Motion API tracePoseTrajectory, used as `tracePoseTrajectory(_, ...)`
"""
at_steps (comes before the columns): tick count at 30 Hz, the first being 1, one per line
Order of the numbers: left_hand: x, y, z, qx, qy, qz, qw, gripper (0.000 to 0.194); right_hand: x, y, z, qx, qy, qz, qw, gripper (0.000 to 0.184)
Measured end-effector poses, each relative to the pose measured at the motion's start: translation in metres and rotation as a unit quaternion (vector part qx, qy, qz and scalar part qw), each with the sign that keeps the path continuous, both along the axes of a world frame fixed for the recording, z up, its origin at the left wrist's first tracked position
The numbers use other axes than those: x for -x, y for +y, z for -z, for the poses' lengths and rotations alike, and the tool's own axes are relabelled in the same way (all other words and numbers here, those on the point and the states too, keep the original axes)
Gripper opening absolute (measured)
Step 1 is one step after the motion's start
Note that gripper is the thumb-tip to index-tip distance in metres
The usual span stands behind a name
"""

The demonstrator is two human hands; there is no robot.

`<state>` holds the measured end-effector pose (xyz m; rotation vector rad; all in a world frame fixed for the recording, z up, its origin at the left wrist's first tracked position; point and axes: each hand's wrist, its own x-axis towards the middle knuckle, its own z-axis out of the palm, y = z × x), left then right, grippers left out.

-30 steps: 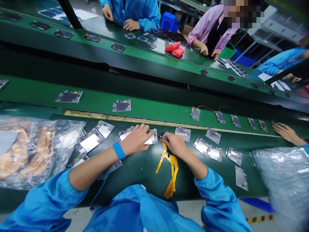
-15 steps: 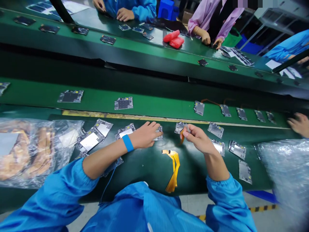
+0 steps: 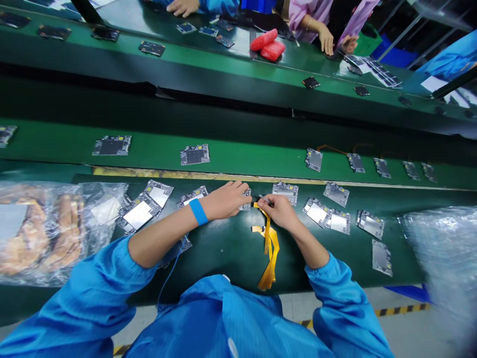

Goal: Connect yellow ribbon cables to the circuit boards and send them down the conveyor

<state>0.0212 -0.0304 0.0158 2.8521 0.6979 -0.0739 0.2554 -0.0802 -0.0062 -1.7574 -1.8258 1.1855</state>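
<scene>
My left hand [image 3: 228,200], with a blue band at the wrist, rests on a small circuit board [image 3: 246,200]. Its fingers and thumb hold the board's edges against the bench and cover most of it. Close beside it, my right hand [image 3: 280,210] pinches an orange flat ribbon cable [image 3: 267,233], whose connector end is near the board; whether the two touch I cannot tell. A thin grey piece also shows at these fingertips, too small to name. Below lie more ribbon cables [image 3: 273,253] in a loose bunch. Behind my right hand sits another circuit board [image 3: 286,192].
Several boards lie at right, including one with a metal shield [image 3: 370,224], and a board pile [image 3: 139,215] at left. Plastic bags [image 3: 59,233] and bubble wrap [image 3: 439,268] flank the bench. Beyond runs a green belt [image 3: 242,161] carrying boards; co-workers' hands [image 3: 324,40] show across it.
My right hand has moved left, bringing the ribbon cable beside the board under my left hand. My left hand stays on that board. The hand at the far right is gone from view.
</scene>
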Motion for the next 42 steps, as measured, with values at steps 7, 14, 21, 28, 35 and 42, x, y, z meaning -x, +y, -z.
tracePoseTrajectory(7,0.007,-0.003,0.006,0.016,-0.029,-0.031,0.999,0.026,0.011,0.008,-0.002,-0.023,-0.067,-0.009,0.997,0.021)
tracePoseTrajectory(14,0.010,-0.005,0.009,0.017,-0.040,-0.035,0.998,0.026,0.012,0.008,0.000,-0.019,-0.086,-0.007,0.996,0.019)
tracePoseTrajectory(21,0.010,-0.004,0.008,0.009,-0.027,-0.028,0.999,0.026,0.012,0.009,-0.001,-0.018,-0.096,-0.011,0.995,0.018)
tracePoseTrajectory(28,0.009,-0.005,0.009,0.004,-0.025,-0.024,0.999,0.023,0.013,0.011,-0.006,-0.004,-0.084,-0.020,0.996,0.019)
tracePoseTrajectory(35,0.010,-0.008,0.020,-0.017,-0.048,-0.020,0.998,0.029,0.015,0.016,-0.008,0.013,-0.086,-0.029,0.996,0.019)
tracePoseTrajectory(42,0.007,-0.012,0.016,-0.054,-0.049,-0.003,0.997,0.040,0.017,0.015,-0.005,-0.001,-0.120,-0.033,0.992,0.016)
